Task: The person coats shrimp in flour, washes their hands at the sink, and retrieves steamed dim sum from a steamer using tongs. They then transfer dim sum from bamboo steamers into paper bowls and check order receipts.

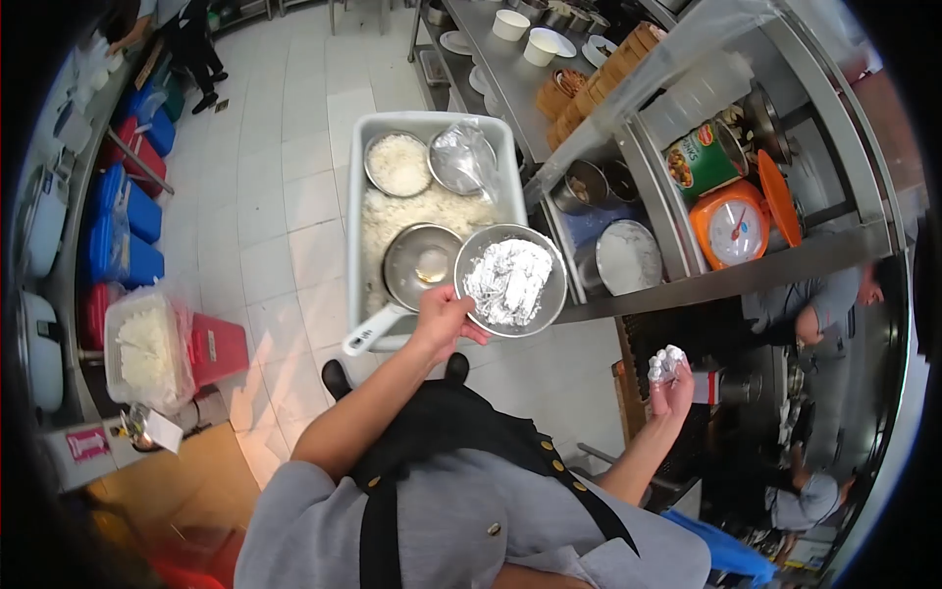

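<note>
Well, the left hand (444,319) is closed on the near side of a metal bowl (557,270), gripping it by the rim. In that bowl sits a lumpy white thing (517,275), all dusty with powder. The right hand (670,390) is up and well apart from the bowl, its fingers partly bent and their tips thick with white stuff. I cannot tell if it has hold of anything. So the step now looks like carrying or holding the bowl, with messy fingers kept away. To move it well, I think the bowl must be kept flat so nothing spills.

The bowl is over the near right corner of a big white tub (357,226), just beside a pan (392,257) whose white handle (371,330) pokes out past the rim. That handle could get bumped. A hard steel shelf edge (687,287) runs close on the right. Open floor (574,378) lies between the two hands.
</note>
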`<state>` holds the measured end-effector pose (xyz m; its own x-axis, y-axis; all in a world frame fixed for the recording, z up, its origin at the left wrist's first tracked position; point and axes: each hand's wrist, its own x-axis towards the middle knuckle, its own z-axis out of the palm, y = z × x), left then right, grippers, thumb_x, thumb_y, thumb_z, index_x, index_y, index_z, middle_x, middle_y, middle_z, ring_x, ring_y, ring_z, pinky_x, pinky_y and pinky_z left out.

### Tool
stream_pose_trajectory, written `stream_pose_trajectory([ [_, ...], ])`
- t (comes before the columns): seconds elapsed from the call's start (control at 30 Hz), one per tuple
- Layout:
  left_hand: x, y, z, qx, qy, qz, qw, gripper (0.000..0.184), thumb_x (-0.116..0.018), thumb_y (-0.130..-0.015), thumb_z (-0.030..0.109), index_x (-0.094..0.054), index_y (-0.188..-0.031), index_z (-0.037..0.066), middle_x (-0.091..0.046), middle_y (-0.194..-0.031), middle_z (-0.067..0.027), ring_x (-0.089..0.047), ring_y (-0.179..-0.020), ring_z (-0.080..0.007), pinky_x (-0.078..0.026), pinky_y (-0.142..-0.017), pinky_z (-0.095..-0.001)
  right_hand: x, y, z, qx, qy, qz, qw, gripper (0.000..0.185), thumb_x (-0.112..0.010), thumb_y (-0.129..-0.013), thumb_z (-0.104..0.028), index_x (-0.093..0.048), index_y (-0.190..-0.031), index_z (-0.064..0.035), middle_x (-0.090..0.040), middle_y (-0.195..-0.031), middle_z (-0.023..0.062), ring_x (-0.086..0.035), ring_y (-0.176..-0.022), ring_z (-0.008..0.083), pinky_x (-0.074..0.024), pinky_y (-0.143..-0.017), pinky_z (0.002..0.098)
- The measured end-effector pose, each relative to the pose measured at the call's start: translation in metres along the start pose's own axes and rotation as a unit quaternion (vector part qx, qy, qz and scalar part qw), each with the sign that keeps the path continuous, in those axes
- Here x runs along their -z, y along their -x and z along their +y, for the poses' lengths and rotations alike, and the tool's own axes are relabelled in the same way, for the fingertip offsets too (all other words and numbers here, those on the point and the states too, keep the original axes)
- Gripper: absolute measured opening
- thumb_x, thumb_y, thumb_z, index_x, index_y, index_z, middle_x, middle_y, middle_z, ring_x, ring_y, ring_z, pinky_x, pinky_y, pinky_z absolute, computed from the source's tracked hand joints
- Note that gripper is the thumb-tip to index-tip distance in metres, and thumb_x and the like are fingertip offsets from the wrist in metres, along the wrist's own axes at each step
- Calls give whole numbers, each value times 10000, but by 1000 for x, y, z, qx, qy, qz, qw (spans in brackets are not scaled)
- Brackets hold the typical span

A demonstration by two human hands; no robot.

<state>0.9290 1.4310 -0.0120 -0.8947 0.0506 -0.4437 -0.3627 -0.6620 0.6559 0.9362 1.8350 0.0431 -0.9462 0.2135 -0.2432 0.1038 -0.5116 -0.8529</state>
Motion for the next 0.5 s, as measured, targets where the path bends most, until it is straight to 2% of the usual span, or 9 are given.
stream_pose_trajectory([
  [0.03, 11, 10, 10, -5, -4, -1, 1000, 110, -464, -807, -22, -529, -854, -97, -610, -753, -204, -631, -532, -286, -544, -403, -361, -44, 24, 8, 2, 33, -61, 998, 249, -525, -768, -13, -547, -1008, 48, -604, -866, 135, -613, -749, 229, -526, -639, 326],
  [0.07, 25, 20, 20, -9, -10, -3, 1000, 105, -464, -808, -23, -529, -846, -96, -610, -751, -202, -631, -530, -287, -545, -403, -362, -85, 41, 22, 23, 82, -58, 995, 258, -518, -754, -3, -551, -1007, 39, -599, -857, 114, -606, -742, 204, -512, -633, 305],
  [0.17, 70, 53, 52, -36, -3, -26, 999, 76, -488, -806, -25, -476, -735, -47, -601, -735, -212, -628, -520, -307, -547, -399, -373, -233, 78, 79, 63, 231, -133, 962, 287, -503, -725, 70, -566, -1003, 33, -614, -880, 78, -609, -769, 160, -511, -694, 299],
  [0.2, 83, 61, 64, -50, 6, -30, 998, 97, -482, -805, -27, -459, -713, -40, -595, -728, -213, -625, -511, -310, -546, -395, -372, -276, 84, 104, 78, 323, -147, 932, 294, -506, -708, 43, -581, -991, 16, -614, -848, 58, -596, -743, 123, -482, -652, 241],
  [0.23, 96, 69, 77, -52, 5, -30, 998, 151, -485, -807, -24, -418, -672, -10, -591, -727, -222, -626, -518, -319, -544, -392, -373, -305, 78, 139, 108, 406, -174, 891, 286, -544, -683, 47, -604, -961, 10, -619, -835, 50, -579, -737, 112, -465, -649, 240],
  [0.27, 109, 78, 86, -61, 11, -26, 998, 151, -485, -806, -25, -418, -672, -11, -592, -728, -224, -627, -520, -319, -543, -390, -373, -341, 82, 161, 174, 536, -224, 795, 252, -576, -675, 43, -623, -920, 9, -626, -804, 49, -573, -737, 115, -459, -653, 248],
  [0.3, 122, 83, 96, -73, 14, -23, 997, 151, -485, -806, -27, -418, -671, -12, -593, -730, -225, -627, -521, -320, -543, -389, -372, -365, 80, 186, 204, 570, -219, 765, 201, -591, -673, 52, -634, -865, 12, -630, -784, 46, -570, -740, 116, -456, -662, 252],
  [0.4, 159, 90, 133, -88, 15, -2, 996, 79, -476, -808, -24, -466, -735, -53, -601, -733, -225, -629, -521, -311, -541, -387, -367, -410, 79, 192, 165, 474, -225, 835, 195, -599, -667, 67, -639, -850, 14, -631, -777, 44, -572, -750, 111, -461, -676, 249],
  [0.5, 195, 84, 175, -62, -2, 4, 998, 108, -483, -793, -17, -520, -856, -97, -615, -719, -218, -629, -511, -297, -533, -382, -355, -446, 41, 180, 156, 442, -324, 821, 218, -580, -667, 76, -636, -871, 20, -635, -833, 47, -588, -770, 111, -471, -693, 247],
])
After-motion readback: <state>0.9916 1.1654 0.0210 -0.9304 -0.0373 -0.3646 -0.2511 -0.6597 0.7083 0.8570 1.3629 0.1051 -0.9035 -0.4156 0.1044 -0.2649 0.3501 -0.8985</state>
